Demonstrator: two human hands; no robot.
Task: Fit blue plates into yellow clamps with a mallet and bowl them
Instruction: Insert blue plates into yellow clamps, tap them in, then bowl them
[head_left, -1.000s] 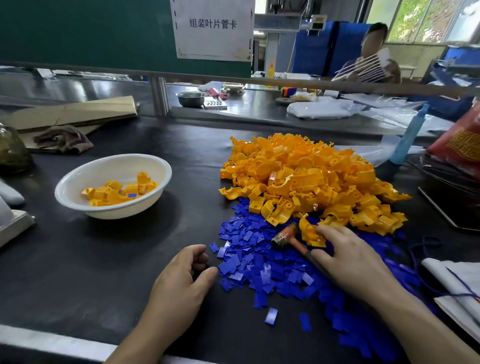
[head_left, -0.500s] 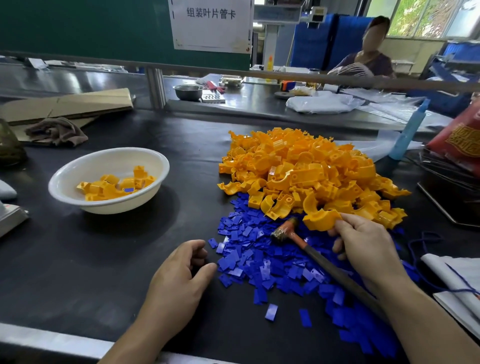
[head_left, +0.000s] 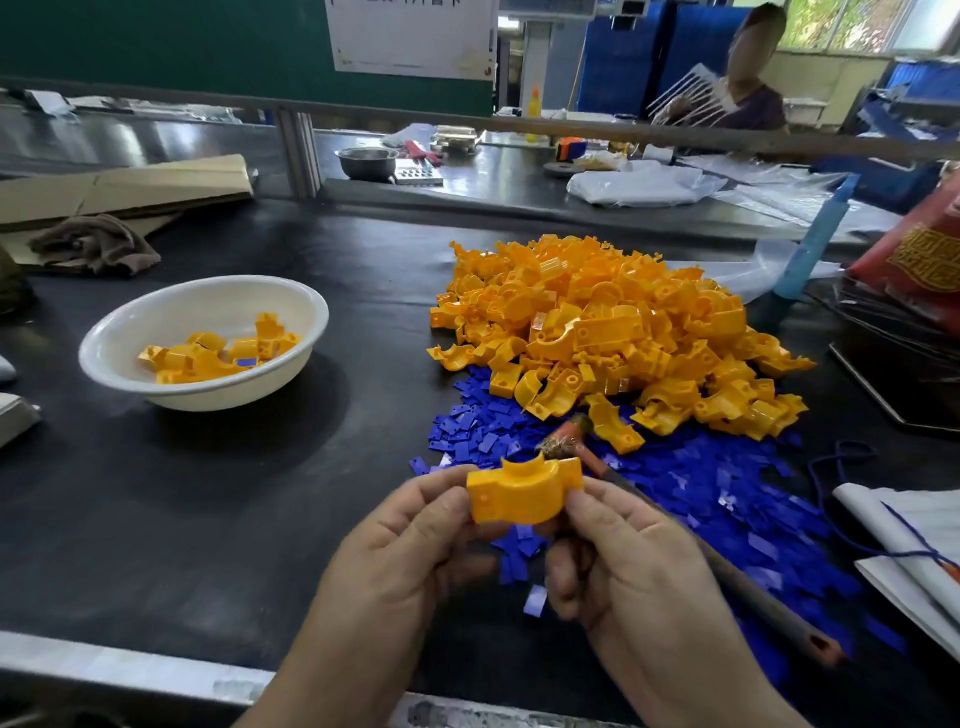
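The left hand (head_left: 410, 540) and right hand (head_left: 623, 561) both pinch one yellow clamp (head_left: 524, 491) above the blue plates (head_left: 701, 499).

The yellow clamp (head_left: 524, 491) held between both hands is smooth moulded plastic with a soft gloss, like the heaped clamps (head_left: 613, 332). The blue plates (head_left: 691, 483) look like thin, shiny plastic chips. The bowl (head_left: 156, 317) is glossy white, plastic or glazed. The tabletop (head_left: 197, 499) is matt black with a dull sheen. The mallet (head_left: 727, 571) has a worn, rough wooden handle. A crumpled brown cloth (head_left: 93, 241) lies on plain cardboard (head_left: 156, 182).
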